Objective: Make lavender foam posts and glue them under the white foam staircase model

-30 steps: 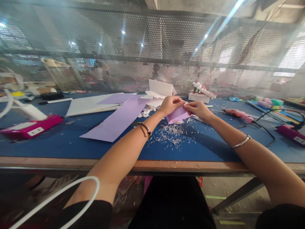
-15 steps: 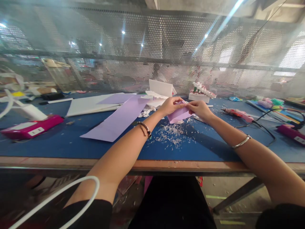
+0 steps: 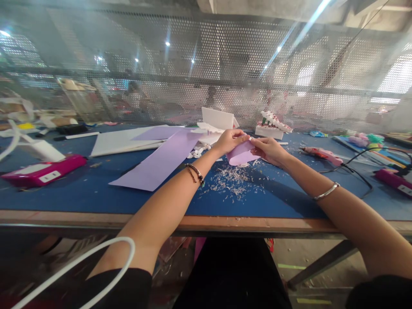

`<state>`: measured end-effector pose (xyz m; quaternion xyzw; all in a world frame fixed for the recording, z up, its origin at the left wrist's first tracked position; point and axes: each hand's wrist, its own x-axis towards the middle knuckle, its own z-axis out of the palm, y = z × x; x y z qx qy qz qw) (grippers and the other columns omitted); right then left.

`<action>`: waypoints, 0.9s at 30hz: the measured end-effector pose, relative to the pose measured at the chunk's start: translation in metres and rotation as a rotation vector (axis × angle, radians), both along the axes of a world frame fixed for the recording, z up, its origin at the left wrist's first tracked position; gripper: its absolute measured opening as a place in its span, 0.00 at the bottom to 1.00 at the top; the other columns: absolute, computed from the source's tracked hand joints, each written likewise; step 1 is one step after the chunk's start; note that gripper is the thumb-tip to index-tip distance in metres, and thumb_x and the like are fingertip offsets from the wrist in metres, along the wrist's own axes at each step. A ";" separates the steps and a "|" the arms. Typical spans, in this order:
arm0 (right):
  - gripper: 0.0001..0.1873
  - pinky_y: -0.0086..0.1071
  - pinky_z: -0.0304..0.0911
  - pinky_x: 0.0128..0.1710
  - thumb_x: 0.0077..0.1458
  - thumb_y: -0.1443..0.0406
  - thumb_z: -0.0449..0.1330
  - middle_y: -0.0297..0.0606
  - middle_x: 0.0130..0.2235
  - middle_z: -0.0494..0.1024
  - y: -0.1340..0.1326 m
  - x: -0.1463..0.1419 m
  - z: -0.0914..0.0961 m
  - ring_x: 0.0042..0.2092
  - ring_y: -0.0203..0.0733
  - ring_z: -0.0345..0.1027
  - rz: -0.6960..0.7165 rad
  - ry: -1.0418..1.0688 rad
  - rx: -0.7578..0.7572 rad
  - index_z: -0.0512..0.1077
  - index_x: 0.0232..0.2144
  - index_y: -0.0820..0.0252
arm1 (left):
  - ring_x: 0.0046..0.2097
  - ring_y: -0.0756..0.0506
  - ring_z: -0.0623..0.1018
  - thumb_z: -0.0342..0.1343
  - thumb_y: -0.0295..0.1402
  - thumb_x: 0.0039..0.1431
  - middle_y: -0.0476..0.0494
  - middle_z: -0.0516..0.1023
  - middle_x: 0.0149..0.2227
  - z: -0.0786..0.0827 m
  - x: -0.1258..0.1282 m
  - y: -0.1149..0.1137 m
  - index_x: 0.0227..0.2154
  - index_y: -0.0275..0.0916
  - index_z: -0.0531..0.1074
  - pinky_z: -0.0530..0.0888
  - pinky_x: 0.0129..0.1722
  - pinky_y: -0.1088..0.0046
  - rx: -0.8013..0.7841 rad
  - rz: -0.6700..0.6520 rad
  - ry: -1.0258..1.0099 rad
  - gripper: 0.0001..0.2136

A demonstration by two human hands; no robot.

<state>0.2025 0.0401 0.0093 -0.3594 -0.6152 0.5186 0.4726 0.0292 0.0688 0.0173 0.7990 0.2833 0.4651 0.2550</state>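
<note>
1. Pinching the purple sheet (image 3: 240, 154), curled below their fingertips, my left hand (image 3: 231, 140) and right hand (image 3: 269, 150) nearly meet.
2. Shavings (image 3: 234, 182) lie between them and the table edge (image 3: 244, 223).
3. Rightward, apart: a glue gun (image 3: 323, 155).

Hazy, cool light filters through a perforated screen (image 3: 180, 103) beyond the fingers (image 3: 259, 144), where lamps (image 3: 168, 43) flare into thin streaks overhead and a white diagonal streak (image 3: 317, 15) glares above and to their right. The purple sheet (image 3: 240, 155) at the fingertips is evenly lit. Nearer the camera, the right forearm (image 3: 310, 180) casts a soft shadow (image 3: 286, 195) across the blue tabletop (image 3: 212, 208); the space beneath is dim. Far left of the fingers, a clear container (image 3: 79, 103) blurs; both forearms look stretched.
</note>
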 end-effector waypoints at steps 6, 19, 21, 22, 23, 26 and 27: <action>0.09 0.23 0.63 0.28 0.47 0.61 0.63 0.32 0.21 0.70 0.003 0.002 -0.002 0.23 0.26 0.63 0.019 0.007 -0.027 0.72 0.24 0.64 | 0.27 0.54 0.65 0.56 0.52 0.46 0.48 0.70 0.25 -0.001 0.001 0.002 0.27 0.33 0.71 0.61 0.26 0.78 -0.009 -0.016 0.000 0.22; 0.12 0.24 0.56 0.22 0.42 0.59 0.65 0.31 0.18 0.69 0.004 0.001 -0.003 0.21 0.27 0.60 -0.078 -0.115 0.138 0.73 0.21 0.64 | 0.27 0.53 0.64 0.56 0.47 0.48 0.49 0.68 0.25 -0.003 0.002 0.000 0.25 0.33 0.71 0.60 0.26 0.78 0.080 -0.005 0.031 0.17; 0.12 0.25 0.56 0.23 0.42 0.59 0.64 0.31 0.18 0.69 0.004 0.001 -0.003 0.21 0.27 0.60 -0.084 -0.133 0.162 0.73 0.22 0.64 | 0.27 0.53 0.64 0.56 0.46 0.48 0.49 0.68 0.24 -0.003 0.002 0.001 0.25 0.33 0.71 0.59 0.25 0.78 0.079 0.008 0.038 0.17; 0.11 0.25 0.57 0.24 0.42 0.59 0.64 0.31 0.19 0.70 0.004 0.001 -0.003 0.22 0.27 0.61 -0.078 -0.135 0.165 0.74 0.23 0.64 | 0.26 0.53 0.64 0.56 0.46 0.49 0.49 0.68 0.24 -0.003 0.001 0.001 0.25 0.33 0.71 0.59 0.25 0.77 0.076 0.014 0.044 0.17; 0.11 0.25 0.58 0.25 0.42 0.60 0.64 0.31 0.20 0.70 0.004 0.001 -0.003 0.22 0.27 0.61 -0.070 -0.133 0.167 0.74 0.24 0.64 | 0.26 0.53 0.64 0.55 0.46 0.49 0.49 0.69 0.24 -0.003 0.001 0.002 0.25 0.33 0.71 0.59 0.25 0.77 0.073 0.020 0.050 0.17; 0.09 0.26 0.61 0.30 0.43 0.62 0.63 0.31 0.22 0.72 0.003 0.001 -0.002 0.24 0.28 0.63 -0.051 -0.077 0.141 0.75 0.25 0.63 | 0.26 0.53 0.64 0.55 0.47 0.50 0.49 0.69 0.23 -0.002 0.000 0.003 0.26 0.33 0.71 0.59 0.25 0.77 0.090 0.046 0.049 0.18; 0.08 0.26 0.62 0.31 0.44 0.62 0.63 0.31 0.22 0.72 0.002 0.000 -0.002 0.25 0.28 0.63 -0.047 -0.050 0.124 0.75 0.25 0.63 | 0.26 0.53 0.64 0.54 0.47 0.50 0.49 0.69 0.23 -0.002 0.000 0.003 0.26 0.33 0.71 0.59 0.25 0.77 0.105 0.057 0.046 0.18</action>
